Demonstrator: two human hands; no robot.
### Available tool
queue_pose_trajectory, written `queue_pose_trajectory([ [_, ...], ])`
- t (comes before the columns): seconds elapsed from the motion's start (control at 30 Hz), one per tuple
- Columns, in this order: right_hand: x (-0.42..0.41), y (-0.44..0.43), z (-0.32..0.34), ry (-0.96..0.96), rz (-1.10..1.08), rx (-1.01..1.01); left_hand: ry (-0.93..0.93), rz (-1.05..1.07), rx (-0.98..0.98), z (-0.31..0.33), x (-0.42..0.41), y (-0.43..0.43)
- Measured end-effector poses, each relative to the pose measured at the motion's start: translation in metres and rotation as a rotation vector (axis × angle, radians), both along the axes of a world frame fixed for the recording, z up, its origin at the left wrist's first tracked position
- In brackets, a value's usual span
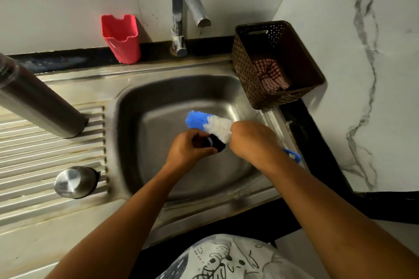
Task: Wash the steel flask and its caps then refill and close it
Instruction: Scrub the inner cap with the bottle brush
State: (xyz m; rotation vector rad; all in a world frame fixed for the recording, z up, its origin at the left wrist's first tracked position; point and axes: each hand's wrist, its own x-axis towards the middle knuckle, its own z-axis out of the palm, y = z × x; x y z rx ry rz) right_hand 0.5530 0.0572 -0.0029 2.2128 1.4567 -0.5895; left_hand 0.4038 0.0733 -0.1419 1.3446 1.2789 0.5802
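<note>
1. Nearest the viewer, in front of the sink basin (181, 102), a white printed garment (226, 258) is cut off by the bottom edge.
2. Over the basin, the left hand (190, 147) curls its fingers round a small black cap (217, 145). The fingers hide much of the cap.
3. The right hand (251, 140), also over the basin, is closed round the handle of a bottle brush (210, 124). Its blue and white bristles press against the black cap. The hand hides the handle except for the blue tip past the wrist.
4. Left of the basin, on the ribbed drainboard, a steel cap (76, 181) sits dome up.
5. Further back, left of the basin, the steel flask (38, 97) stands on the drainboard. Its top is cut off by the frame edge.
6. At the basin's far right corner, a brown basket (276, 63) holds a checked cloth (269, 75), partly hidden.
7. Behind the basin stand a red cup (121, 38) and the tap (183, 13).
</note>
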Motion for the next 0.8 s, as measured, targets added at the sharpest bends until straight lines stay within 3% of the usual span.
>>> queue_pose_trajectory([
  [0.13, 0.009, -0.003, 0.019, -0.058, 0.054, 0.085, 0.129, 0.081, 0.013, -0.007, -0.025, 0.009],
  [0.2, 0.002, -0.007, 0.027, -0.082, 0.047, 0.02, 0.16, 0.096, 0.058, -0.006, -0.031, 0.013],
  [0.37, -0.019, 0.006, 0.023, -0.024, 0.08, -0.114, 0.223, -0.189, 0.271, 0.001, -0.006, -0.003],
  [0.57, 0.002, -0.007, 0.046, -0.096, 0.256, 0.005, 0.354, -0.132, 0.33, -0.004, -0.032, 0.008],
  [0.7, -0.017, 0.011, 0.034, -0.059, 0.046, -0.15, 0.373, -0.342, 0.652, 0.011, -0.008, 0.0],
  [0.8, -0.008, 0.016, 0.029, -0.057, 0.076, -0.168, 0.404, -0.409, 0.738, 0.009, -0.003, -0.004],
])
